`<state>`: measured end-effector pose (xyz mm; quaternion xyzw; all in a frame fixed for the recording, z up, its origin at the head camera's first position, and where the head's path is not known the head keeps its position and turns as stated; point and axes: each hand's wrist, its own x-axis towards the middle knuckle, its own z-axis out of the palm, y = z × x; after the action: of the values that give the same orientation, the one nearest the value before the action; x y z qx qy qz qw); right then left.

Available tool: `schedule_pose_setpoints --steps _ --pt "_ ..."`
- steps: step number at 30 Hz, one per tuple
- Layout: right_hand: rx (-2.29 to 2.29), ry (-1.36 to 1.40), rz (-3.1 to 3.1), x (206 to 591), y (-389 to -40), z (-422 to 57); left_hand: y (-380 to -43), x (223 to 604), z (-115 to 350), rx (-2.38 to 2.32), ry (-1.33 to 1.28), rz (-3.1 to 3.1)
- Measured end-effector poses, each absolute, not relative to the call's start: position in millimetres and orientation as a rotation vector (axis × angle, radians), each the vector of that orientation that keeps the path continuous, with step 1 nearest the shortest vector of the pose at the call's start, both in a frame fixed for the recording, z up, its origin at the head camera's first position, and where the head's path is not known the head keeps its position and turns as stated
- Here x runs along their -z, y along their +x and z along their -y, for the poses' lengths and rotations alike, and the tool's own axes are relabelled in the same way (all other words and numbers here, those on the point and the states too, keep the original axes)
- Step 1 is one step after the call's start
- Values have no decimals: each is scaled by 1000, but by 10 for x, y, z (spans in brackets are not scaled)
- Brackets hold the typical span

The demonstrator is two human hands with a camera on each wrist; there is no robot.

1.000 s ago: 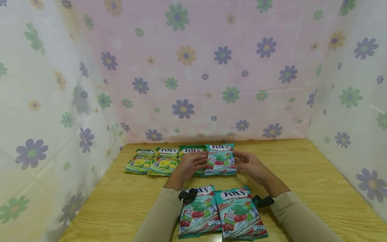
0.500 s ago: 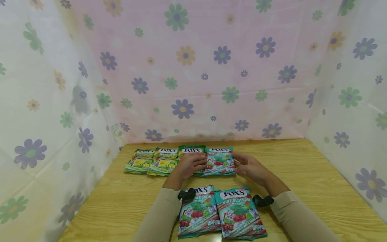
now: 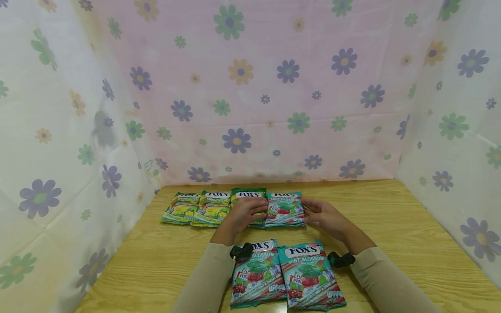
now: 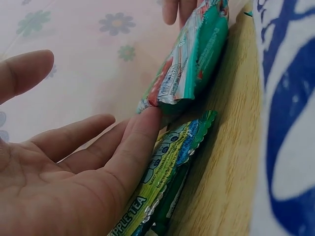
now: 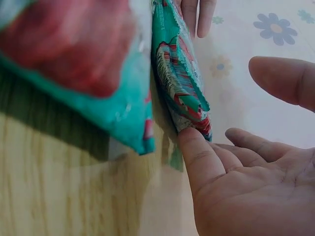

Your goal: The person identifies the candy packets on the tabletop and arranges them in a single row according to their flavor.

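The left hand (image 3: 245, 213) and right hand (image 3: 324, 215) are standing apart, one on each side of the far Mint Blossom bag (image 3: 285, 209), their fingers reaching nearly straight and their thumbs standing off without curling round it. The bag is lying at the right end of the back row on the tabletop (image 3: 372, 208), its printed face showing in the head view.

The wrist views are adding what the head view is hiding: each is showing a fingertip touching a lower corner of the bag, and the other hand's fingertips peeking past its far end. Just beside the bag, the third tea bag (image 3: 248, 195) is lying partly behind the left hand; the head view is losing its flavour name, while the left wrist view is catching "APPLE TEA" on the wrapper. Further left, the middle tea bag (image 3: 212, 209) and the leftmost tea bag (image 3: 181, 209) are carrying on the row, the middle one reading "SPRING TEA".

Nearer the person, the front left bag (image 3: 258, 276) and front right bag (image 3: 313, 278), both Mint Blossom, are lying side by side between the sleeves (image 3: 205, 278). A blurred teal bag (image 5: 74, 59) is filling one side of the right wrist view. Only the left wrist view is showing a blue-and-white patterned surface (image 4: 290, 108), close along its edge. Flowered cloth (image 3: 266, 87) is hanging behind everything.
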<state>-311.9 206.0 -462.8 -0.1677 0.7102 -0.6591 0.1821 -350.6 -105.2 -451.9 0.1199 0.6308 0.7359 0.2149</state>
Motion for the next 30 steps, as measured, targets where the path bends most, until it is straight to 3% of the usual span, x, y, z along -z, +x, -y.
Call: schedule_pose_setpoints --steps 30 --pt "1881 -536 -1954 4622 -3114 -2073 -3500 4538 987 -2042 305 -1808"
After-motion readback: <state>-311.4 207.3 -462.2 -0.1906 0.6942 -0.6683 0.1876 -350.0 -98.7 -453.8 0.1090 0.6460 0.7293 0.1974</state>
